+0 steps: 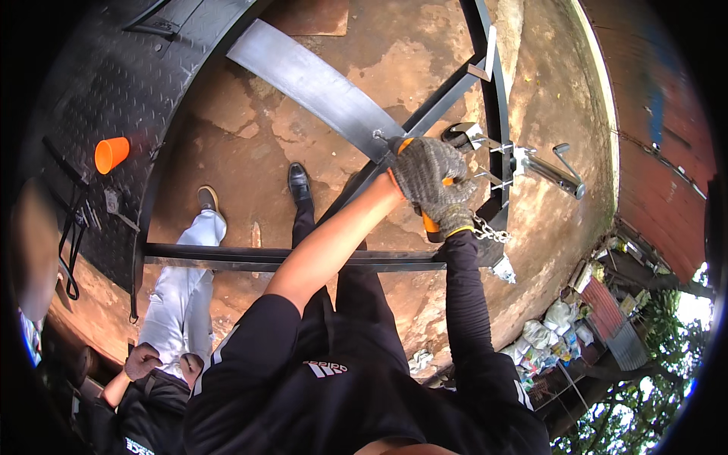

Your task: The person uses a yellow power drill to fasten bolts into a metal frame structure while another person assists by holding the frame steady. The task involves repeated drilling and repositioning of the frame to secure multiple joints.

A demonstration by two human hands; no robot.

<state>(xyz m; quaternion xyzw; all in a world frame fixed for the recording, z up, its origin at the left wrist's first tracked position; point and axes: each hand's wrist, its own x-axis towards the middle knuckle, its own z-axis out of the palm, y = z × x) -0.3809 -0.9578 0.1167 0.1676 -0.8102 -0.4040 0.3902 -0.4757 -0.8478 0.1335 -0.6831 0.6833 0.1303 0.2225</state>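
Observation:
Both my hands, in grey knit gloves, are closed around an orange-and-black power tool (430, 223) and overlap each other. My left hand (422, 165) wraps the upper part of it, and my right hand (450, 210) grips lower down. The gloves hide most of the tool, so its exact kind does not show. Its dark nose points left, close to the end of a curved grey metal strip (311, 80). That end meets a black steel bar (440, 95) of a frame, with a small bright spot near the tool's nose.
A crank-handled jack (556, 176) is fixed to the frame's right bar, with a chain (491, 230) below. A black crossbar (220, 255) runs before my legs. On the left a black checkered plate (83, 114) bears an orange cup (112, 155). A person (174, 311) sits at lower left.

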